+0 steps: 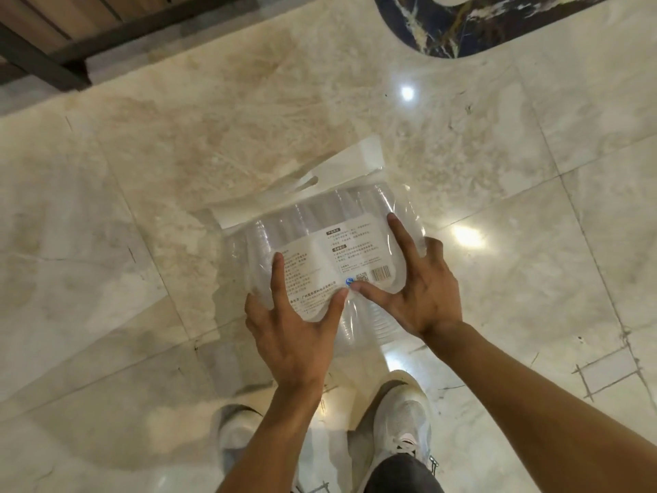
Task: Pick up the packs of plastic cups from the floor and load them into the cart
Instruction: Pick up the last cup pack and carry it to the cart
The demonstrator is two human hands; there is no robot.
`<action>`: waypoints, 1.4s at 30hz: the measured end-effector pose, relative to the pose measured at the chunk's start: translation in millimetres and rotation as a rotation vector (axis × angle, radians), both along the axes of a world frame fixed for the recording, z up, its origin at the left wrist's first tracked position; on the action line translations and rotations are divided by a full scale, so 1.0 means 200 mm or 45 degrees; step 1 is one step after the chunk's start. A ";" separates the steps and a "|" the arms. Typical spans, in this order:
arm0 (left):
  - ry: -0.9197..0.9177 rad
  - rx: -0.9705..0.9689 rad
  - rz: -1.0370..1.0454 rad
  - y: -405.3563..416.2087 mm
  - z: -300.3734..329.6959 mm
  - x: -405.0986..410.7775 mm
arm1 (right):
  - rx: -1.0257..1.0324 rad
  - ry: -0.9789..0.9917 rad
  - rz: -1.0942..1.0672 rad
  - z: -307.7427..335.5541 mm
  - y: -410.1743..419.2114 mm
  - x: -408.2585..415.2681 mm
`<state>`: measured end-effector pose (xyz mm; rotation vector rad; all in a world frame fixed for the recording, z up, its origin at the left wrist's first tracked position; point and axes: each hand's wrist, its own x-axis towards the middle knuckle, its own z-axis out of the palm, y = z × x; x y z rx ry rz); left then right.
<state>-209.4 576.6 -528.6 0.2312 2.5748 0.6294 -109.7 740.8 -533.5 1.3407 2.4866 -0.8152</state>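
A clear pack of plastic cups point(320, 229) with a white printed label and a white handle flap is held above the marble floor, in the middle of the view. My left hand point(295, 332) grips its near left side, thumb and forefinger spread over the label. My right hand point(416, 290) grips the near right side, forefinger stretched along the pack and thumb meeting the left thumb by the barcode. The cart is not in view.
Glossy beige marble floor point(142, 243) all around. A dark metal frame with wooden boards point(71, 40) runs along the top left. A dark blue marble inlay point(462, 26) curves at the top right. My two white shoes point(401, 421) stand just below the pack.
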 end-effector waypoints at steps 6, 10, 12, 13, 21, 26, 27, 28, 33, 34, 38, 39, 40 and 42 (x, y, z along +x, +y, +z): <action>-0.098 -0.012 -0.215 0.06 0.39 -0.06 | -0.098 -0.022 -0.284 0.45 -0.04 0.14; 0.016 0.037 -0.349 0.21 0.91 -0.09 | -0.061 0.022 -0.433 0.98 0.01 0.18; 0.042 0.065 -0.403 0.31 1.25 -0.11 | -0.037 0.043 -0.488 1.32 0.06 0.19; 0.050 0.098 -0.423 0.36 1.43 -0.11 | -0.032 0.052 -0.517 1.51 0.10 0.19; 0.110 0.291 -0.692 0.64 2.93 -0.08 | 0.093 0.152 -0.802 3.03 0.18 0.34; 0.065 0.385 -0.979 0.65 3.55 0.04 | 0.226 0.126 -1.045 3.69 -0.03 0.51; 0.048 0.394 -1.045 0.64 3.64 0.08 | 0.251 0.119 -1.104 3.79 -0.10 0.56; 0.026 0.416 -1.127 0.62 3.73 0.12 | 0.277 0.123 -1.175 3.88 -0.18 0.61; -0.050 0.499 -1.548 0.48 4.09 0.40 | 0.407 0.143 -1.524 4.22 -0.62 0.88; -0.069 0.505 -1.620 0.44 4.14 0.48 | 0.426 0.148 -1.598 4.27 -0.71 0.95; -0.129 0.521 -1.915 0.25 4.28 0.79 | 0.463 0.099 -1.856 4.40 -1.10 1.18; -0.153 0.521 -1.976 0.19 4.31 0.87 | 0.473 0.094 -1.925 4.42 -1.22 1.24; -0.174 0.519 -2.035 0.12 4.34 0.95 | 0.486 0.092 -1.998 4.45 -1.33 1.28; -0.193 0.528 -2.165 -0.05 4.40 1.12 | 0.517 0.090 -2.145 4.50 -1.58 1.37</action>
